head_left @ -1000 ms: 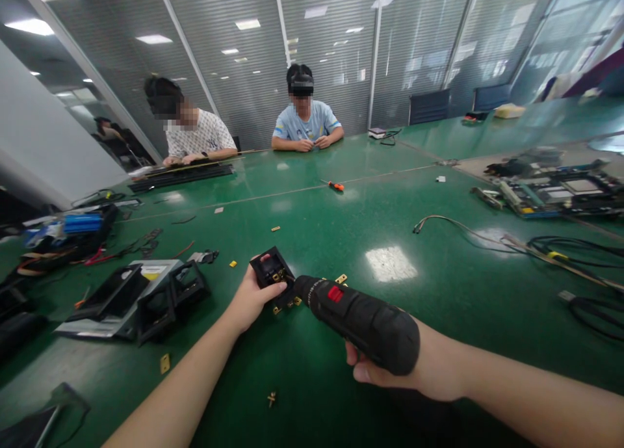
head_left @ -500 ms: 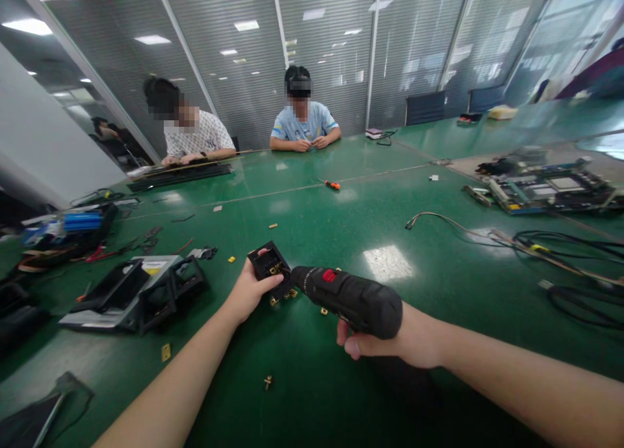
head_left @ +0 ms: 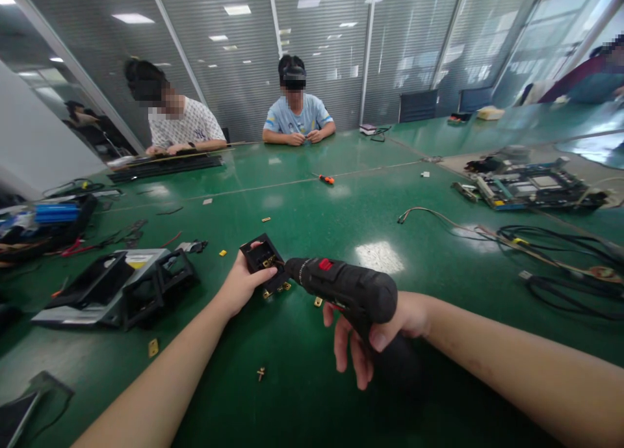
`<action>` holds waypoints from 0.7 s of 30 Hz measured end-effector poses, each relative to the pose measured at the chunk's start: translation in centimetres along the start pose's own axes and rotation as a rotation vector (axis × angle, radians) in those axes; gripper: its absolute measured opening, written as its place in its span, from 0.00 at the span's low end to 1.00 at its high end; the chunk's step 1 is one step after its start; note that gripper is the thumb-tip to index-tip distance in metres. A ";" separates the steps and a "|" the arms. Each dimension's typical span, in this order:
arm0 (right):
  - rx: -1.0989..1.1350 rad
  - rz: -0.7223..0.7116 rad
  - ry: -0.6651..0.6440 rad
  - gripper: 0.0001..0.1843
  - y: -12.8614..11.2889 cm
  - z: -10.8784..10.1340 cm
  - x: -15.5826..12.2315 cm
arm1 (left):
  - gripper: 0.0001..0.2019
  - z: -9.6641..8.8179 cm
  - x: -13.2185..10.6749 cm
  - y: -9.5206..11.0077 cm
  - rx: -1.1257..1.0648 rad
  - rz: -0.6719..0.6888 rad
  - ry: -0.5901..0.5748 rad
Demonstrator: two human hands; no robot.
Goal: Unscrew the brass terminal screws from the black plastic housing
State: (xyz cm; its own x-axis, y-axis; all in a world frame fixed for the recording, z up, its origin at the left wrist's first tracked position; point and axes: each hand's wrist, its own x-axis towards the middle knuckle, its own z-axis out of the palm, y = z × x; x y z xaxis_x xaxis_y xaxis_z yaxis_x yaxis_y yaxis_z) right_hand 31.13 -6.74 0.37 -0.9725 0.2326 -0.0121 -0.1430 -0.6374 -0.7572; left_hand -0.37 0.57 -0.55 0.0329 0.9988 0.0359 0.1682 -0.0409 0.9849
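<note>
My left hand [head_left: 242,283] is closed around a small black plastic frame [head_left: 271,244], its thumb over the near edge. Small brass pieces [head_left: 268,263] sit inside the frame. In my right hand [head_left: 398,322] is a black cordless drill [head_left: 344,284] with a red mark on top. Its chuck points left at the frame, and the bit reaches inside; the tip's exact contact is hard to see. Several fingers of that hand are loosened from the handle, which rests behind the thumb. Brass plates [head_left: 318,302] lie beneath and beside the frame.
Black frames and grey panels [head_left: 104,285] lie at left, near a brass plate [head_left: 153,348]. Screws [head_left: 261,373] are in front. An orange screwdriver [head_left: 326,179] lies farther back. Cables [head_left: 550,256] and a circuit board [head_left: 541,183] occupy the right. Two people sit across the table.
My right hand's fingers have loosened and spread from the drill handle. The view has shifted slightly, while the drill and black frame keep about the same position against each other.
</note>
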 end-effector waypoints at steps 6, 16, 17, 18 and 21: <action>0.132 -0.081 -0.201 0.36 1.5 -1.8 0.5 | 0.41 -0.1 0.1 -0.2 -0.036 -0.016 -0.021; 0.185 -0.198 -0.319 0.36 1.4 -1.7 0.9 | 0.42 0.1 0.4 0.2 0.043 0.002 0.007; 0.176 -0.183 -0.339 0.38 1.3 -1.8 0.9 | 0.42 0.0 0.5 0.2 0.039 0.003 0.008; 0.166 -0.170 -0.355 0.39 1.2 -1.9 1.0 | 0.42 0.0 0.5 0.1 0.033 0.003 0.005; 0.159 -0.155 -0.369 0.41 1.1 -2.1 1.1 | 0.42 -0.1 0.6 -0.2 0.007 0.006 0.002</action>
State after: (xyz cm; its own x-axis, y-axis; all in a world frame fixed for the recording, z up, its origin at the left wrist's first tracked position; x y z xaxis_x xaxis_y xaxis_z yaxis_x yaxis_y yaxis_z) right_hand 30.27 -5.65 -1.80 -0.9337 0.0746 0.3503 -0.2912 -0.7273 -0.6214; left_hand -0.51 1.15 -0.67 0.0324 0.9986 0.0419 0.1752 -0.0469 0.9834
